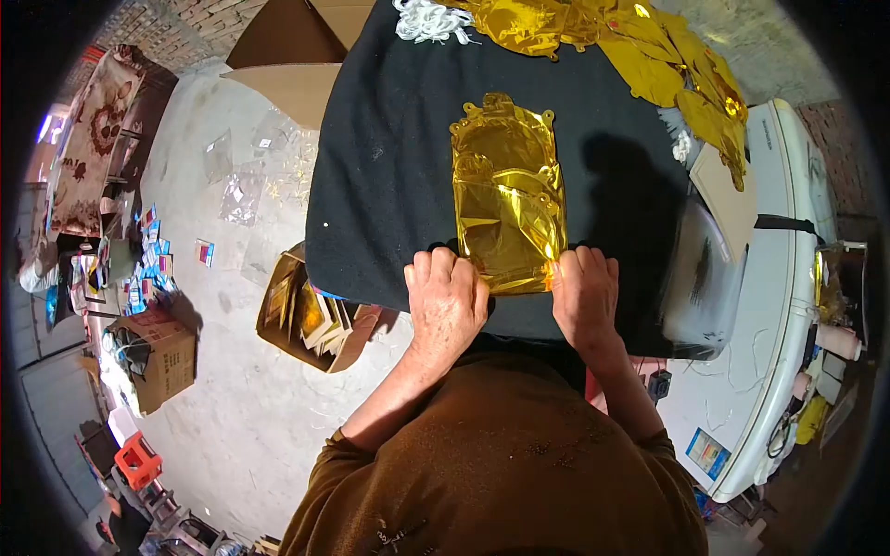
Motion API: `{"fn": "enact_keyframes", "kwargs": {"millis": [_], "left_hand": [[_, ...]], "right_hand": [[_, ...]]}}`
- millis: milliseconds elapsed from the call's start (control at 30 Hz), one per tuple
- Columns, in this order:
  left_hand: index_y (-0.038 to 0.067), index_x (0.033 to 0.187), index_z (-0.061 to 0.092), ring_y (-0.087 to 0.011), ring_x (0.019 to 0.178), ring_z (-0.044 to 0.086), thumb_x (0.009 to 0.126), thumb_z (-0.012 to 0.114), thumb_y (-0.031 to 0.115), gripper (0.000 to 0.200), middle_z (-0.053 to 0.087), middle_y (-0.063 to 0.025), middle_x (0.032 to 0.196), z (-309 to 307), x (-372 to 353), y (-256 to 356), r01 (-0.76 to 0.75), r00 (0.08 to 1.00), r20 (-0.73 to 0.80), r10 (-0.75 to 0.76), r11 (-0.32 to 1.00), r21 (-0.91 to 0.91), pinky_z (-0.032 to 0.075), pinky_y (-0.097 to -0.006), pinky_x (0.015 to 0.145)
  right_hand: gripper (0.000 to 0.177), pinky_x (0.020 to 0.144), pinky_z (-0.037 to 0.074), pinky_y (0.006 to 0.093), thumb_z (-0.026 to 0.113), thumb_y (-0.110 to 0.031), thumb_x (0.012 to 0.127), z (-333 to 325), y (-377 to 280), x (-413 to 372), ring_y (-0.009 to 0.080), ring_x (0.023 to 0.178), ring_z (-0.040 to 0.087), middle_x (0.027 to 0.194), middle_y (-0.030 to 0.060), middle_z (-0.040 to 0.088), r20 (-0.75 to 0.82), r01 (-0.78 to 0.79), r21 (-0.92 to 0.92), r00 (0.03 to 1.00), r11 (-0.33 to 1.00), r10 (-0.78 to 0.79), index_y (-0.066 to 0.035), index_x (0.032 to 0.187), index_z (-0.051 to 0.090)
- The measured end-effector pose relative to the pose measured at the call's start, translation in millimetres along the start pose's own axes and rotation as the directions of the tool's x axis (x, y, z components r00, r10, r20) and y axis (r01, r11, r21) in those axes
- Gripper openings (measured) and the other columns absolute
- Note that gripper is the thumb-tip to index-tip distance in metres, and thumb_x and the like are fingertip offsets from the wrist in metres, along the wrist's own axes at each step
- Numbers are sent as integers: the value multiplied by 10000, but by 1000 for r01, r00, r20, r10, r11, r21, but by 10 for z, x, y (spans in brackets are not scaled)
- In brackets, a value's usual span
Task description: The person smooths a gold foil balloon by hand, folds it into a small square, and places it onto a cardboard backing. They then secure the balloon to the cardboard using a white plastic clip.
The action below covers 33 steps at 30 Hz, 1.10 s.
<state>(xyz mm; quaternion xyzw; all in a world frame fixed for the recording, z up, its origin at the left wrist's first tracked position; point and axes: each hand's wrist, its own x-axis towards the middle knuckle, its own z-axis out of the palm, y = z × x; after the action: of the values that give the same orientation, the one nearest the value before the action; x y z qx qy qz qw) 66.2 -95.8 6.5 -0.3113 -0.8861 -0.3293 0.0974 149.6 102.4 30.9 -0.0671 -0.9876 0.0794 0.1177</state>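
A shiny gold foil sheet [508, 199] lies on the black cloth [389, 139] in front of me. Its upper end has a scalloped outline with small tabs, and its lower part is smooth and creased. My left hand [443, 298] grips the near left corner, fingers curled over the foil. At the near right corner, my right hand [586, 295] is closed on the same sheet in the same way. The thumbs and the exact grip points are partly hidden. More gold foil pieces [649, 56] are heaped along the far right edge of the cloth.
White string [432, 20] is bundled at the far left of the cloth. An open carton of packets [311, 315] stands on the floor to my left. A white appliance [779, 232] is at the right, with a clear plastic bag [703, 287] beside the cloth.
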Motion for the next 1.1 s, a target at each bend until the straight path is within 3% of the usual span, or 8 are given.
{"fn": "enact_keyframes", "kwargs": {"millis": [133,233,333,367,467,667,800,1100], "left_hand": [[45,952,602,-321,884,487,802,727,73,197,521,-133,957,3,3,-4,5,1000,-22,-5,1000,19,373,-455,777],[39,1113,582,-337,974,528,805,729,74,343,556,-160,1073,-26,9,21,20,999,-47,-19,1000,13,401,-472,840],[22,1261,538,-368,1125,552,816,728,76,487,559,-200,1221,-116,105,165,-84,983,-158,90,996,43,415,-479,940],[-6,1309,554,-400,1304,517,801,726,67,542,538,-226,1365,-114,94,205,-116,986,-118,115,993,-7,409,-497,1066],[-41,1364,587,-440,1468,409,756,731,63,634,480,-253,1511,-31,137,389,-199,976,49,210,965,-171,356,-538,1206],[-18,1526,461,-512,1529,266,964,657,353,701,348,-301,1610,264,196,353,-166,977,139,163,986,10,228,-617,1250],[29,1569,421,-600,1511,201,980,616,495,776,266,-328,1633,306,95,325,-135,972,198,124,990,43,177,-696,1228],[92,1563,465,-610,1508,180,965,622,525,755,275,-299,1638,325,99,339,-97,975,209,77,992,85,178,-731,1196]], "right_hand": [[177,763,399,451,724,-128,875,-8,-5,16,300,835,552,845,87,527,13,18,-16,1000,1000,-17,-101,867,549],[162,771,410,457,713,-133,882,-3,1,20,305,856,566,859,90,543,25,26,-35,999,999,-25,-100,872,555],[109,791,416,459,673,-113,909,-26,-7,25,331,888,559,897,113,561,61,18,-38,998,999,-16,-73,900,572],[109,790,416,461,669,-117,907,-29,-6,31,333,888,558,899,116,559,65,23,-41,998,999,-20,-74,905,569],[112,787,413,466,658,-127,904,-28,0,34,340,888,555,903,124,554,78,37,-47,996,998,-33,-75,914,559],[115,772,406,470,641,-132,907,-39,22,37,342,878,553,885,130,542,91,40,-33,995,999,-36,-75,903,542],[97,764,405,467,632,-126,927,-56,16,51,341,868,561,872,126,554,97,25,-29,995,999,-22,-72,918,552],[152,750,420,457,693,-172,920,83,1,7,300,808,601,868,99,629,-24,-69,-55,997,996,68,-84,996,594]]}}
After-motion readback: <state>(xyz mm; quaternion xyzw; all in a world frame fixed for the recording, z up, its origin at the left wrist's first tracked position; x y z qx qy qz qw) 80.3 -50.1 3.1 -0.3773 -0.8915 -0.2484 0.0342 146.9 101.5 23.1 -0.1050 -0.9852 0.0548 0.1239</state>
